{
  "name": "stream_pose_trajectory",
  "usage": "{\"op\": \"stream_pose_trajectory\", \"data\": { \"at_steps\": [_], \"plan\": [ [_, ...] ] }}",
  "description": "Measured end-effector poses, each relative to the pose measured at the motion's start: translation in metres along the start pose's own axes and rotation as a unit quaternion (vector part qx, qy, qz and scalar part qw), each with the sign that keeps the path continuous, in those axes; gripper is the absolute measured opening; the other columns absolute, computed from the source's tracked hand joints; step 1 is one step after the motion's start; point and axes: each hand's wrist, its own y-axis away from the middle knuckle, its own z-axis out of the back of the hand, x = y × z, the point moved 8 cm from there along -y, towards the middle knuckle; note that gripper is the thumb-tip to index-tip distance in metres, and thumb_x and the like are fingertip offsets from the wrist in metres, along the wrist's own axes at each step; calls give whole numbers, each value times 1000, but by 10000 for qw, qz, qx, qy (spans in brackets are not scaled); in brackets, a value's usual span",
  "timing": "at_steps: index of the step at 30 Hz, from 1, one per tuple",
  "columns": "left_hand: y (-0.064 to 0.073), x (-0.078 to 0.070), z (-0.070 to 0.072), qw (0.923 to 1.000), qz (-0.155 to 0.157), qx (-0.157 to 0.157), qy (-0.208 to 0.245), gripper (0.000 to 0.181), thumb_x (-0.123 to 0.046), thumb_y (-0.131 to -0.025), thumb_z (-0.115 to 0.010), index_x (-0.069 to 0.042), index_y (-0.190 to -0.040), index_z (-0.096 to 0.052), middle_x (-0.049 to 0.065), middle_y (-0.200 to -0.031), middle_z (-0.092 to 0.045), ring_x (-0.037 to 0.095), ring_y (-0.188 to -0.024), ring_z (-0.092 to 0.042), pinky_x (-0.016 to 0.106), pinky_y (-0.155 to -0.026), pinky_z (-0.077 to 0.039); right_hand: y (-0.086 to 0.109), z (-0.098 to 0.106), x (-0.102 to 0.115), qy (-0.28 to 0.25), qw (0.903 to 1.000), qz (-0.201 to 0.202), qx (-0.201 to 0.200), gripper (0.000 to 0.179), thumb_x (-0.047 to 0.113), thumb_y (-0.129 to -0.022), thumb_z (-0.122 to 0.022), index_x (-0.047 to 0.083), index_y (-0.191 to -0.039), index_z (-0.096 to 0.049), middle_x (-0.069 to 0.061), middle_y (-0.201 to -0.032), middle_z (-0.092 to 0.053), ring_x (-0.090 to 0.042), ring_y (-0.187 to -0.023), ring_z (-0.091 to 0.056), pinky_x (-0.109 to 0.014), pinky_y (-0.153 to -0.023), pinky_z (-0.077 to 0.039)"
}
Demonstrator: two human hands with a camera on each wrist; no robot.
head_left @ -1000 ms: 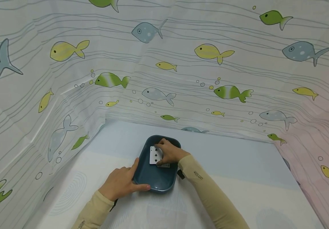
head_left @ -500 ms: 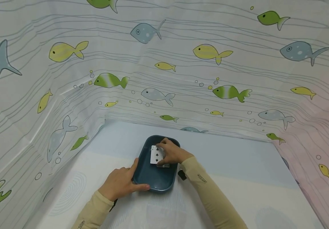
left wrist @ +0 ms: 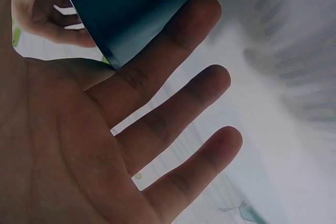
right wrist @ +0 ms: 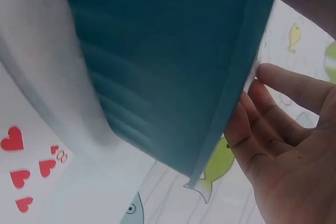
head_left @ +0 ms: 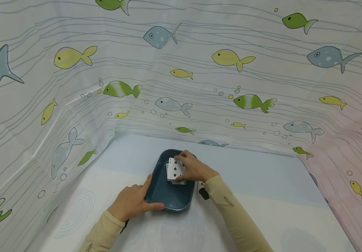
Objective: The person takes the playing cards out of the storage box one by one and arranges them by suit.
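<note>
A dark blue tray [head_left: 168, 196] with rounded corners lies ahead of me, tilted slightly in the head view. My right hand [head_left: 195, 168] reaches over its far right part and pinches a spade playing card [head_left: 174, 169] between thumb and fingers. How many cards are pinched cannot be told. Other playing cards [head_left: 181, 182] show underneath, inside the tray. My left hand [head_left: 133, 201] touches the tray's left side and near rim, thumb and index finger spread. From the left wrist, three of that hand's fingers [left wrist: 178, 129] appear straight beside the tray [left wrist: 131, 9].
A heart card marked 8 [right wrist: 31, 166] lies outside the tray on the right, mostly hidden under my right wrist in the head view. A pale tabletop [head_left: 247, 210] extends around the tray. Fish-printed sheeting [head_left: 200, 87] walls the back and sides.
My right hand has moved slightly right and up with the spade card, baring more card edges beneath. A red heart now shows beside the right wrist. The left hand stays put.
</note>
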Motion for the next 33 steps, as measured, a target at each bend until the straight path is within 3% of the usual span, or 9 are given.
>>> {"op": "stream_pose_trajectory", "data": {
  "at_steps": [7,17,33],
  "plan": [
    [0,0,2,10000,15,-5,-49,128,-88,-69,-64,1,-156,-34,9,-77,-64,16,-64,-53,40,-64,-50,12,14,5,33,9997,164,-203,92,37,-75,-92,9,-151,-48,-11,-141,-44,-21,-119,-49,-37,-99,-47],
    [-1,1,-2,9998,110,137,-15,128,-88,-69,-64,-1,-158,-32,10,-82,-67,17,-64,-53,41,-62,-49,34,35,3,30,9991,10,-427,92,35,-74,-93,8,-150,-49,-14,-143,-43,-26,-125,-49,-41,-102,-46],
    [1,-2,2,9999,91,43,29,129,-87,-67,-66,-1,-157,-33,10,-80,-66,18,-64,-51,39,-60,-46,70,53,-20,158,9971,-286,-685,90,33,-72,-94,10,-148,-52,-11,-141,-45,-25,-122,-50,-43,-99,-48]
  ]
}}
